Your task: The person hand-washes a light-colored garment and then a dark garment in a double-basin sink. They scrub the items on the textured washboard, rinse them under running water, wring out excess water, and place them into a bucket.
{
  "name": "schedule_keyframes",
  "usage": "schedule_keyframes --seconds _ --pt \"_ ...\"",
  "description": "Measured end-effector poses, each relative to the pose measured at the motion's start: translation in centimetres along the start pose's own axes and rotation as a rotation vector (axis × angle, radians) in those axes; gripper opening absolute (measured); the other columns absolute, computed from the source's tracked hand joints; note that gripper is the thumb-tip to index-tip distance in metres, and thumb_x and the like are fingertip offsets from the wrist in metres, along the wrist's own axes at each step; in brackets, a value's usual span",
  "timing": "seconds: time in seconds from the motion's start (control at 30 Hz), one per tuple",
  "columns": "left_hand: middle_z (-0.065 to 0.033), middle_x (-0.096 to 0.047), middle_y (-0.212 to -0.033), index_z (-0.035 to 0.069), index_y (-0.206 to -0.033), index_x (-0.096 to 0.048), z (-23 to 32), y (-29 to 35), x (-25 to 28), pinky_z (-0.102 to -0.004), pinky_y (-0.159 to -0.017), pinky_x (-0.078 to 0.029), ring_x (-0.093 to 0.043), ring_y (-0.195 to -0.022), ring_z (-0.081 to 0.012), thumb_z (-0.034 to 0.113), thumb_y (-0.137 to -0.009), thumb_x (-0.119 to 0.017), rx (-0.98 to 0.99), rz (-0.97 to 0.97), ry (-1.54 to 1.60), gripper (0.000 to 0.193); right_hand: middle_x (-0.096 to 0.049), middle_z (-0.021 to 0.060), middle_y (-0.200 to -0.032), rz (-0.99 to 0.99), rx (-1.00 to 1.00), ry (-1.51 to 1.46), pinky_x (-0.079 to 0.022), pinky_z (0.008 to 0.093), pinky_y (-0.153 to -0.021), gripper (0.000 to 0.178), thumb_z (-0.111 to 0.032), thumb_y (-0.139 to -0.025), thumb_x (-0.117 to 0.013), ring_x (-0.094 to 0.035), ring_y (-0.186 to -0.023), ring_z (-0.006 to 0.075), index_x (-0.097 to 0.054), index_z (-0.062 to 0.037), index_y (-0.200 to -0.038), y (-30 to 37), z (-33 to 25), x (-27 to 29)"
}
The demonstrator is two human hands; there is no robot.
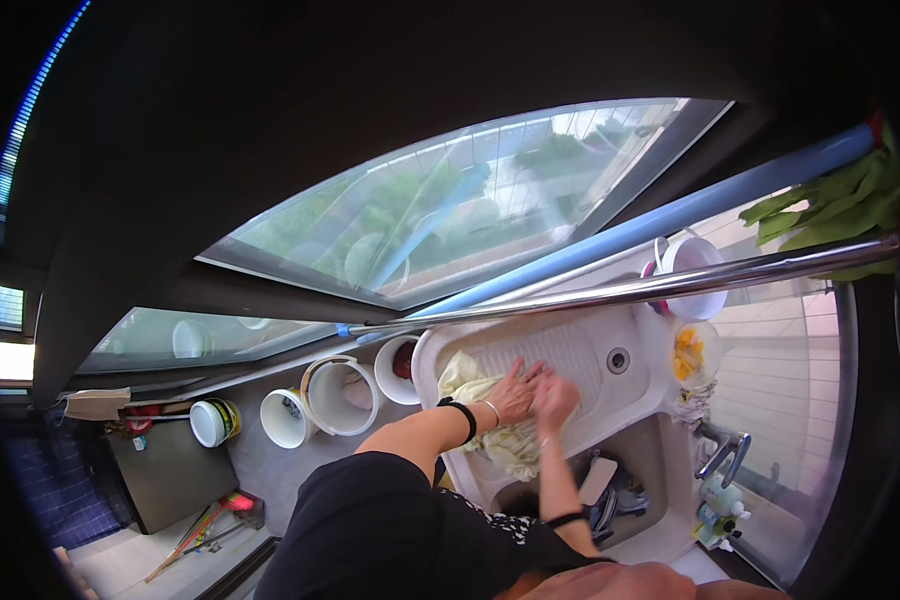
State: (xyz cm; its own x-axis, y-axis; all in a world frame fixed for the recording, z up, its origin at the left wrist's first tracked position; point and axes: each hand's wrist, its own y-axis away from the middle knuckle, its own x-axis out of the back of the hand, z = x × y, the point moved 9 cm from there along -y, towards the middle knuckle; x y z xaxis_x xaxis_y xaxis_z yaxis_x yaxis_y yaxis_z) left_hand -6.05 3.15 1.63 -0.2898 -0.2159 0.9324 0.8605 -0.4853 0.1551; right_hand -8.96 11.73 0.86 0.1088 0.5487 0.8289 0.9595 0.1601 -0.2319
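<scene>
A bunched, pale yellow cloth [460, 376] lies on the ribbed washboard [566, 352] of a white laundry sink [638, 388]. My left hand [511, 397], with a bracelet and a black band on its arm, is closed over the cloth's right side, fingertips pointing to my right hand. Right against it, my right hand [555, 402] is closed and a little blurred; what it holds is hidden. More of the cloth spreads out below both wrists. In the deeper basin [654, 450] nearer me sit dark bluish fabric [625, 498] and a pale, flat block [597, 480].
A drain [618, 360] opens at the washboard's right. Beyond stand a bowl of yellow pieces [688, 352], a white bucket [694, 275], a faucet [726, 455] and bottles [718, 505]. A metal rail [610, 288] crosses above the sink. Several buckets [340, 395] stand left.
</scene>
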Motion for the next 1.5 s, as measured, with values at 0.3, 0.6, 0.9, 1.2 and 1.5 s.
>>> schedule_keyframes --seconds 0.3,0.6,0.9,1.2,1.5 --pt "-0.0105 -0.028 -0.155 0.005 -0.142 -0.039 0.2 0.3 -0.5 -0.0576 -0.114 -0.013 -0.022 -0.145 -0.0266 0.043 -0.084 -0.054 0.005 -0.046 -0.037 0.071 -0.062 0.0123 -0.108 -0.039 0.098 -0.183 -0.042 0.0502 -0.089 0.025 -0.03 -0.079 -0.071 -0.057 -0.102 0.0355 -0.065 -0.0078 -0.088 1.9 -3.6 2.2" --pt "-0.0122 -0.032 -0.153 0.004 -0.143 -0.039 -0.1 -0.3 -0.6 -0.0563 -0.115 -0.015 -0.024 -0.144 -0.0265 0.052 -0.09 -0.049 0.061 -0.026 0.073 0.072 -0.062 0.015 -0.091 0.214 -0.101 -0.002 -0.044 0.0481 -0.081 0.022 -0.024 -0.075 -0.073 -0.057 -0.094 0.0362 -0.061 -0.0058 -0.074 -7.9 4.7 0.6" --pt "-0.0114 -0.024 -0.157 0.007 -0.145 -0.036 0.3 -0.8 -0.9 -0.0603 -0.113 -0.014 -0.019 -0.146 -0.0286 0.046 -0.086 -0.052 -0.034 -0.053 -0.206 0.073 -0.06 0.0121 -0.093 0.051 0.08 -0.052 -0.042 0.0486 -0.078 0.025 -0.031 -0.078 -0.069 -0.056 -0.089 0.0339 -0.063 -0.0074 -0.085 0.9 -4.3 2.5" --pt "-0.0152 -0.026 -0.155 0.001 -0.143 -0.037 0.2 -0.9 -0.5 -0.0582 -0.115 -0.011 -0.018 -0.146 -0.0292 0.053 -0.091 -0.047 0.022 -0.192 -0.113 0.074 -0.06 0.006 -0.118 -0.125 -0.012 -0.077 -0.039 0.0564 -0.088 0.026 -0.034 -0.077 -0.071 -0.047 -0.12 0.0353 -0.067 -0.0218 -0.1 -0.1 -0.3 -0.3" --pt "-0.0131 -0.024 -0.156 0.003 -0.144 -0.035 0.1 -1.0 -0.7 -0.0595 -0.114 -0.012 -0.014 -0.147 -0.0296 0.047 -0.092 -0.045 0.064 -0.146 0.047 0.069 -0.062 0.0104 -0.099 0.067 -0.203 0.0 -0.042 0.0477 -0.085 0.023 -0.031 -0.077 -0.071 -0.055 -0.102 0.0333 -0.064 -0.01 -0.085 -8.1 5.3 -0.9"
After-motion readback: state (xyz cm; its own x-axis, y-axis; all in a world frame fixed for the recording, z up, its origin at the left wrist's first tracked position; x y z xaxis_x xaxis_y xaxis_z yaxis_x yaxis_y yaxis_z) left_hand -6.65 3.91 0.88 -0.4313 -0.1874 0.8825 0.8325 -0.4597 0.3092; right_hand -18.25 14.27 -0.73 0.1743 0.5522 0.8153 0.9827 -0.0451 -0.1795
